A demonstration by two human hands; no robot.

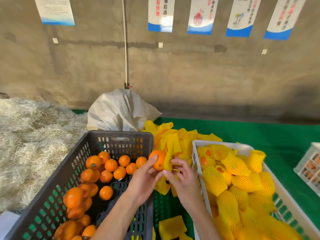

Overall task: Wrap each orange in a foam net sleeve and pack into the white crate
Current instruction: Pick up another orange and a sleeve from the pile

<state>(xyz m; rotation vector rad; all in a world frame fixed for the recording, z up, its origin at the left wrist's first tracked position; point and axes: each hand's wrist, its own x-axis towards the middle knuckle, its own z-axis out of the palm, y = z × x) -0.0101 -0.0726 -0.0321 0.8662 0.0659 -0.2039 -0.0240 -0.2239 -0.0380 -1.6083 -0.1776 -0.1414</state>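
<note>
Left hand (144,177) grips a bare orange (158,160), raised between the two crates. Right hand (181,177) pinches a yellow foam net sleeve (168,161) right against the orange; orange not inside it yet. Dark crate (119,135) on the left holds loose oranges (110,165). White crate (195,144) on the right holds wrapped oranges (233,170). Spare sleeve pile (173,135) sits on the green mat (259,135) behind.

A green-covered table (259,135) carries a dark slotted crate (119,135) of bare oranges, a white crate (195,144) of netted ones, loose yellow foam sleeves (173,139) between them (one flat near the front edge), a white sack (117,111) and pale straw (34,135).
</note>
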